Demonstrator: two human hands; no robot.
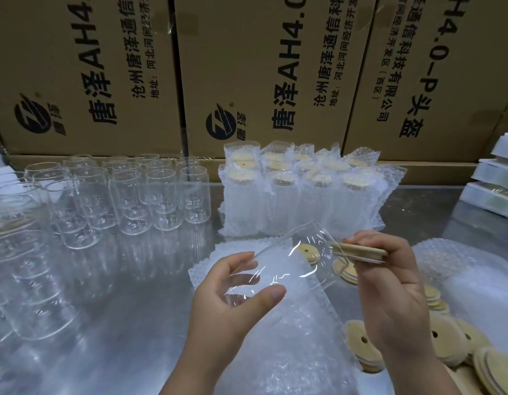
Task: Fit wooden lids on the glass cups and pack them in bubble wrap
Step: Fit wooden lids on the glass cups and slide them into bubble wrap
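My left hand [230,303] grips a clear glass cup [289,260] near its base, the cup tilted with its mouth toward the upper right. My right hand [389,283] pinches a round wooden lid [361,251] edge-on at the cup's mouth. Under both hands lies a flat bubble wrap bag [298,332] on the metal table [133,323]. Loose wooden lids [364,344] with small holes lie scattered at the lower right.
Several empty glass cups [133,195] stand at the left. Several wrapped, lidded cups [301,189] stand in rows behind my hands. More bubble wrap [469,280] is piled at the right, white trays [495,183] at the far right. Cardboard boxes [261,67] wall the back.
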